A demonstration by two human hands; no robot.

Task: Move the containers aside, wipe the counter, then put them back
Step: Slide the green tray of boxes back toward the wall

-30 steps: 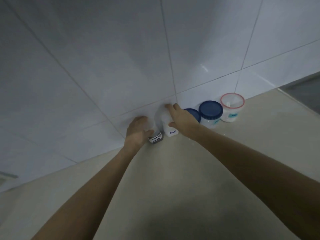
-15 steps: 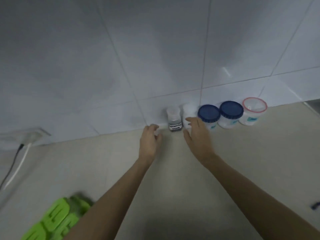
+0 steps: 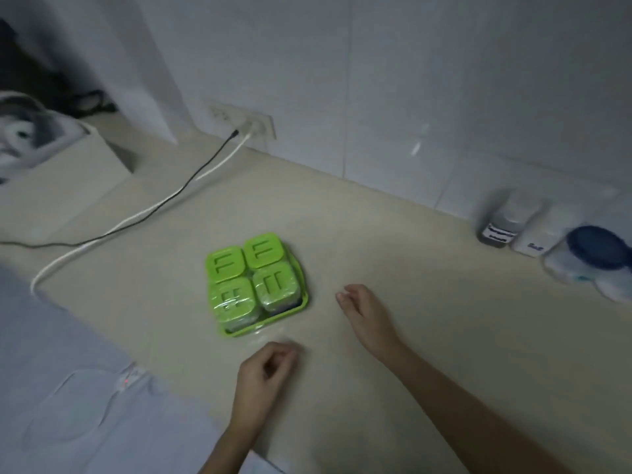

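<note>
A green tray of several green-lidded boxes point(image 3: 257, 282), wrapped in clear film, lies in the middle of the beige counter point(image 3: 427, 319). My left hand point(image 3: 263, 378) hovers just below the tray's near edge, fingers loosely curled, holding nothing. My right hand point(image 3: 367, 318) is to the tray's right, fingers apart and empty. Against the tiled wall at the right stand a small labelled shaker with dark contents point(image 3: 504, 224), a white salt shaker point(image 3: 537, 239) and a blue-lidded tub point(image 3: 588, 256), with another tub cut off by the frame's edge.
A wall socket point(image 3: 253, 126) holds a black cable point(image 3: 160, 206) and a white cable point(image 3: 113, 230) that trail left across the counter. A white box-shaped appliance point(image 3: 61, 165) stands at the far left. Pale blue fabric point(image 3: 68, 388) fills the lower left.
Both hands have left the shakers at the wall and pulled back toward me. My view has swung left and down, bringing the green tray to the centre.
</note>
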